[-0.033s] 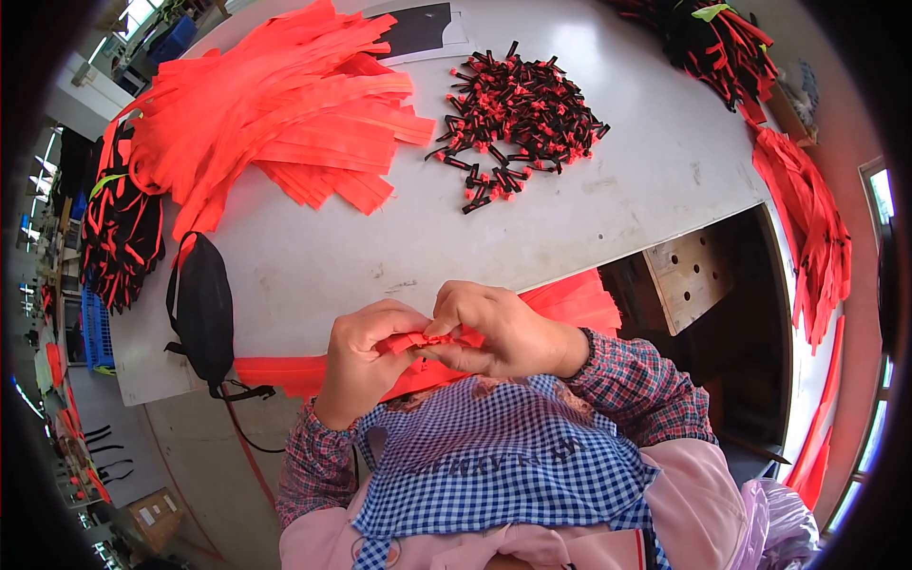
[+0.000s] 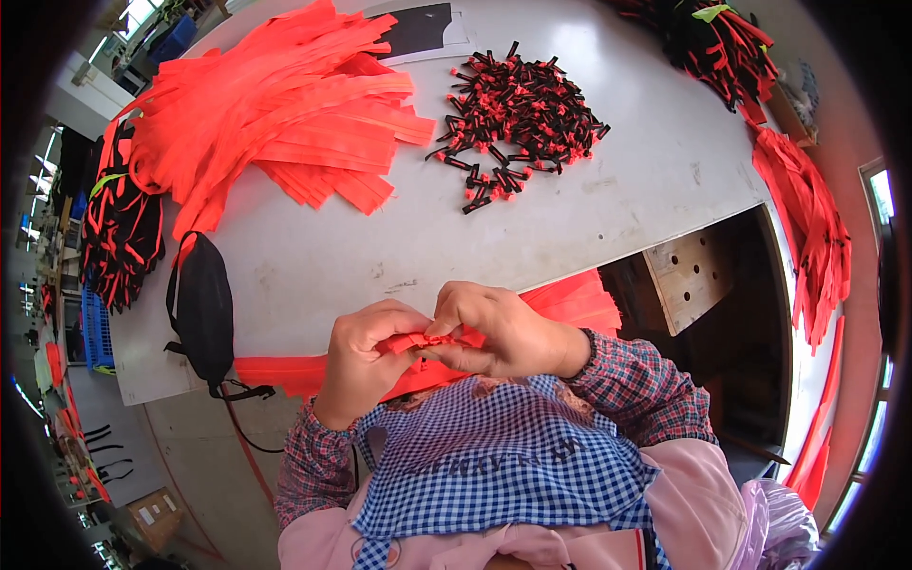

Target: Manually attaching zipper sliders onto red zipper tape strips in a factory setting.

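Close in front of my chest, both hands pinch a bright orange-red zipper tape (image 2: pixel 411 343), folded or bunched between the fingertips. My left hand (image 2: pixel 366 351) closes on its left part, thumb and forefinger together. My right hand (image 2: pixel 499 332) grips it from the right, its fingertips meeting those of the left. Whatever small part lies between the fingertips is mostly hidden. More orange-red tape (image 2: pixel 280 372) stretches along the table's near edge under my hands, and further lengths (image 2: pixel 579 302) show behind my right wrist.
A heap of orange-red tapes (image 2: pixel 294 104) covers the far left of the table (image 2: pixel 313 275). Beside it lies a pile of small black-and-red zipper pulls (image 2: pixel 522 119). A black pouch (image 2: pixel 202 304) rests at the left edge. An open compartment (image 2: pixel 722 342) gapes at right, near hanging red strips (image 2: pixel 807 237).
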`<state>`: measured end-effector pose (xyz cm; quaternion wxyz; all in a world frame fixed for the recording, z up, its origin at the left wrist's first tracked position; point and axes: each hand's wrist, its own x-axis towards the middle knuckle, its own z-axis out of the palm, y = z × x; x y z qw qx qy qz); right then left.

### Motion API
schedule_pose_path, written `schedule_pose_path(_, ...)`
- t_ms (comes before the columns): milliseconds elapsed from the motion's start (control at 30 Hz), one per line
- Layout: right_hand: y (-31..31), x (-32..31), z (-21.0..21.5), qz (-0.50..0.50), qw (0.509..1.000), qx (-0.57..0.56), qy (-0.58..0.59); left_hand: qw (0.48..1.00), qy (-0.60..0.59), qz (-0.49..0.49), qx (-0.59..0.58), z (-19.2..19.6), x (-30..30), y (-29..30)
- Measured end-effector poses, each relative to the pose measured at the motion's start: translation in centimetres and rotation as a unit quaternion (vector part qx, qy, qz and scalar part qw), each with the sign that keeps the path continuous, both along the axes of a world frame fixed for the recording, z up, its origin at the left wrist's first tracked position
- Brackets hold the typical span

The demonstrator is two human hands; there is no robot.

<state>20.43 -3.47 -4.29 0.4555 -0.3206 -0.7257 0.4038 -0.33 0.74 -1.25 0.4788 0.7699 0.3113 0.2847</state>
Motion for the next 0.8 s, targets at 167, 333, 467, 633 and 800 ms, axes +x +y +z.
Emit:
schedule_pose_path(167,-0.6,0.4,-0.1,-0.006,1.0,-0.006,0.002,0.999,-0.011,-0.014,-0.044,-0.8,0.4,-0.3)
schedule_pose_path(333,-0.6,1.2,1.0,-0.028,1.0,0.002,0.002,0.993,-0.05,-0.006,-0.11,-1.2,0.8,-0.2)
schedule_pose_path(467,-0.2,1.5,1.3,-0.012,0.999,0.008,-0.048,0.995,-0.021,-0.009,-0.097,-0.1,1.0,-0.5)
schedule_pose_path(633,-0.2,1.2,0.6,-0.031,0.999,0.002,-0.04,0.994,-0.042,-0.001,-0.097,-1.6,1.1,-0.3)
schedule_pose_path(800,-0.4,2.3,2.2,-0.002,0.998,-0.049,-0.042,0.995,-0.021,-0.012,-0.094,-0.9,1.1,-0.3)
